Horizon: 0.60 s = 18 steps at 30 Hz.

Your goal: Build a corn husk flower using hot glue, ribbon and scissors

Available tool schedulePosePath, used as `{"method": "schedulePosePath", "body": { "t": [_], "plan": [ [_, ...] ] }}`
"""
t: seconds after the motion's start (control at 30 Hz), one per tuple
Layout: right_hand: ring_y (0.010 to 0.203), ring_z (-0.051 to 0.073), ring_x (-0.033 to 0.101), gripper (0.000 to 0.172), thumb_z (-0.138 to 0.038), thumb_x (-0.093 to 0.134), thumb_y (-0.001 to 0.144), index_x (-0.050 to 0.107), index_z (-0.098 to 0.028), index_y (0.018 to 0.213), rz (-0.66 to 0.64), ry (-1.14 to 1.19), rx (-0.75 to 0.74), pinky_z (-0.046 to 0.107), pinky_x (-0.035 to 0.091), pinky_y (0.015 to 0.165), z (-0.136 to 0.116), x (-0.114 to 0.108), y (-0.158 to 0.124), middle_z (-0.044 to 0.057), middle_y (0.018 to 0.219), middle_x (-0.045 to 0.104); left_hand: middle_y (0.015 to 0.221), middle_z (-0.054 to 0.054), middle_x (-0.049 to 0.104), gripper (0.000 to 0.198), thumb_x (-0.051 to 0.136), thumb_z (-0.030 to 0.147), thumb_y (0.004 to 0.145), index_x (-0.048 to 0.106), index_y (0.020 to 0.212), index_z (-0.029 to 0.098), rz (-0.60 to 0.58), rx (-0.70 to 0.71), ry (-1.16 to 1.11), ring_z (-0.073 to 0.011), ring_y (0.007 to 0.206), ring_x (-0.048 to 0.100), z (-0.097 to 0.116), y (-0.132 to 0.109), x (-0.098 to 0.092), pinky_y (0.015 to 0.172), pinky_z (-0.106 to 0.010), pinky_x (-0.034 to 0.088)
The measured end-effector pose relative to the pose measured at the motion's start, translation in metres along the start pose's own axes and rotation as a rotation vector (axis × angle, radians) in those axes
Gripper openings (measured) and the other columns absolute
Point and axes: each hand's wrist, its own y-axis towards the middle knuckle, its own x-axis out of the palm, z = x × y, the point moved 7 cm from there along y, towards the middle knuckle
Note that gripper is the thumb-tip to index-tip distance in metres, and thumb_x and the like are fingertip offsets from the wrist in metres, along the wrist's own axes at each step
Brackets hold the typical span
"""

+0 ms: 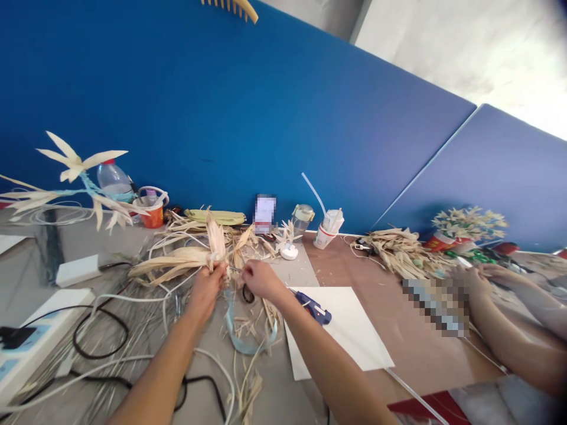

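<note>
My left hand [206, 292] is closed round the base of a corn husk flower [217, 239], whose pale dry petals spread up and to the left. Close by on the right, my right hand [261, 280] is closed on what look like scissors; a black handle loop [248, 294] shows under the fingers, while the blades are mostly hidden. A light-blue ribbon [241, 345] hangs in a curve below the two hands. Husk scraps [252, 389] lie beneath. A blue glue gun [313, 308] rests on a white sheet [341, 348] to the right of my right forearm.
A white power strip [57, 330] and tangled cables lie at left, near a finished husk flower branch [80, 168]. Along the blue partition [266, 106] stand a phone [264, 212], a jar [302, 218] and paper cups [325, 236]. Another person's hands [476, 280] work at right.
</note>
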Motion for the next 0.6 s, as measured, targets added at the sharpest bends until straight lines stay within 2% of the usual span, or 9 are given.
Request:
{"method": "schedulePosePath", "body": {
  "t": [0.07, 0.2, 0.27, 0.4, 0.53, 0.6],
  "plan": [
    [0.065, 0.013, 0.058, 0.013, -0.019, 0.046, 0.079, 0.057, -0.016, 0.071, -0.017, 0.158, 0.002, 0.023, 0.041, 0.061, 0.008, -0.017, -0.005, 0.003, 0.069, 0.063, 0.049, 0.009, 0.041, 0.034, 0.075, 0.038, 0.058, 0.059, 0.076, 0.013, -0.040, 0.001, -0.038, -0.0029, 0.038, 0.026, 0.002, -0.002, 0.005, 0.039, -0.019, 0.019],
    [0.052, 0.009, 0.052, 0.021, -0.035, 0.059, 0.073, 0.052, -0.016, 0.068, -0.143, 1.019, 0.018, 0.022, 0.040, 0.057, 0.022, -0.025, -0.022, -0.002, 0.058, 0.056, 0.059, 0.005, 0.052, 0.040, 0.074, 0.041, 0.061, 0.063, 0.085, 0.012, -0.157, -0.046, -0.110, -0.0006, 0.037, 0.021, 0.004, -0.007, 0.017, 0.037, -0.018, 0.017],
    [0.052, 0.009, 0.052, 0.029, -0.040, 0.067, 0.067, 0.052, -0.016, 0.067, -0.169, 1.223, 0.009, 0.022, 0.039, 0.055, 0.025, -0.022, -0.030, -0.002, 0.058, 0.057, 0.060, 0.004, 0.054, 0.042, 0.072, 0.044, 0.065, 0.063, 0.090, 0.012, -0.212, -0.071, -0.146, -0.0004, 0.037, 0.019, 0.006, -0.010, 0.023, 0.037, -0.018, 0.018],
    [0.051, 0.008, 0.052, 0.033, -0.043, 0.071, 0.063, 0.053, -0.016, 0.065, -0.193, 1.322, 0.021, 0.021, 0.037, 0.054, 0.030, -0.011, -0.040, -0.001, 0.061, 0.059, 0.068, -0.001, 0.061, 0.049, 0.069, 0.050, 0.067, 0.062, 0.098, 0.013, -0.331, -0.102, -0.195, -0.0007, 0.038, 0.018, 0.009, -0.017, 0.032, 0.038, -0.019, 0.020],
    [0.048, 0.008, 0.048, 0.030, -0.041, 0.069, 0.063, 0.052, -0.016, 0.065, -0.033, 1.272, 0.083, 0.021, 0.034, 0.051, 0.041, -0.008, -0.039, -0.002, 0.057, 0.058, 0.069, -0.002, 0.061, 0.054, 0.068, 0.057, 0.064, 0.063, 0.095, 0.014, -0.414, -0.107, -0.160, -0.0010, 0.037, 0.017, 0.009, -0.023, 0.037, 0.038, -0.021, 0.019],
    [0.047, 0.007, 0.047, 0.026, -0.039, 0.065, 0.066, 0.053, -0.016, 0.066, 0.051, 1.192, 0.080, 0.021, 0.033, 0.051, 0.043, -0.007, -0.038, -0.003, 0.055, 0.056, 0.061, 0.002, 0.056, 0.051, 0.070, 0.056, 0.062, 0.064, 0.091, 0.014, -0.397, -0.113, -0.088, -0.0015, 0.037, 0.018, 0.005, -0.024, 0.038, 0.039, -0.021, 0.019]
  ]
}}
